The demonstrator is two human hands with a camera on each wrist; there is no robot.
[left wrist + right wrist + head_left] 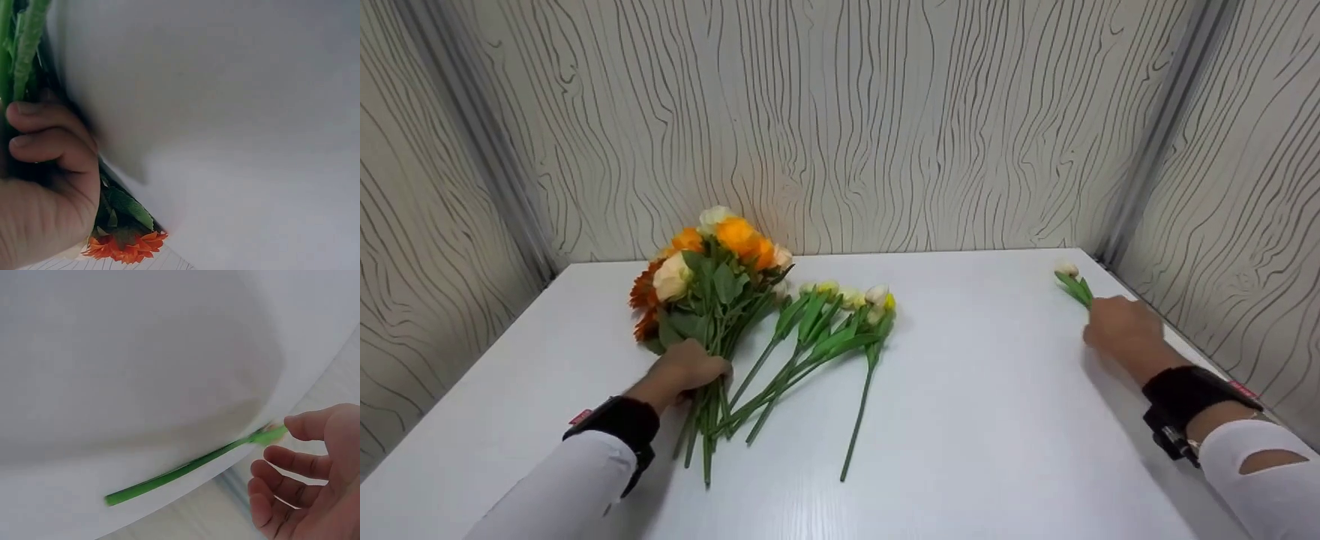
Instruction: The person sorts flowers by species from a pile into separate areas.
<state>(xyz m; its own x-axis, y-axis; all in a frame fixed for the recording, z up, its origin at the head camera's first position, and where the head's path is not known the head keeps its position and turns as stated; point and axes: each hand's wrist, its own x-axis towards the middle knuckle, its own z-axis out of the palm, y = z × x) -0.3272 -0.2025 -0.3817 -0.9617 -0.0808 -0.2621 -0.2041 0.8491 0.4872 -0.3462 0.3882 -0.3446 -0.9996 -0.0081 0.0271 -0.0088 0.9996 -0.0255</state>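
Observation:
On the left, my left hand (686, 367) grips the green stems (718, 330) of a bouquet of artificial flowers. Its blooms include orange flowers (739, 236), cream roses (672, 277) and rust-red daisy-like flowers (645, 292). The left wrist view shows the fingers (53, 143) curled round the stems, with an orange-red bloom (126, 246) below the hand. Far to the right, my right hand (1125, 330) is at a single white tulip (1066, 268). In the right wrist view its thumb and loosely bent fingers stand apart around the leafy part, and the green stem (174, 476) extends along the tabletop.
Several white and yellow tulips (829, 345) lie beside the bouquet, stems toward the front. One tulip stem (859, 420) lies apart from the others. The white table (975, 420) is bounded by wood-patterned panels (840, 127) at the back and sides.

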